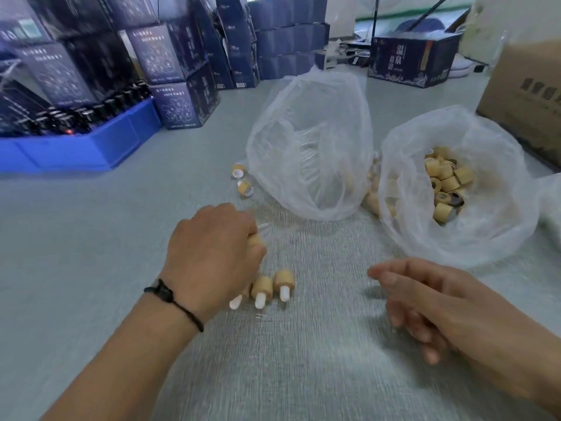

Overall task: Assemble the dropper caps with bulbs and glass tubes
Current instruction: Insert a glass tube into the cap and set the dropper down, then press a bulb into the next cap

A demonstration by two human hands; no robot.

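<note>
Your left hand [212, 253] is curled into a loose fist over the table [91, 253], knuckles up, and its fingers close round a wood-coloured dropper cap [254, 240]; only the cap's edge shows between thumb and forefinger, and a faint clear glass tube [263, 226] sticks out past the fingers toward the bags. How firmly you grip it cannot be told, since the hand hides most of the cap. A black cord bracelet [173, 302] sits on that wrist. Your right hand [440, 302] hovers to the right with nothing in it: the fingers are stretched forward and only slightly bent, the fingertips blurred and pointing left. Just below your left hand lie three assembled caps [261, 288] side by side on the pale mesh mat [303, 360], each with a white bulb [260, 300] pointing toward you; the leftmost one is partly hidden under your hand. Beyond your hands stand two clear plastic bags. The left bag [309, 141] holds glass tubes that barely show through the film, and two loose caps [243, 179] lie just beside its left edge. The right bag [455, 183] is open at the top and holds a heap of bare wood-coloured caps [446, 183]. More caps [372, 192] sit between the two bags. A blue bin [85, 147] of dark bottles stands at far left.
</note>
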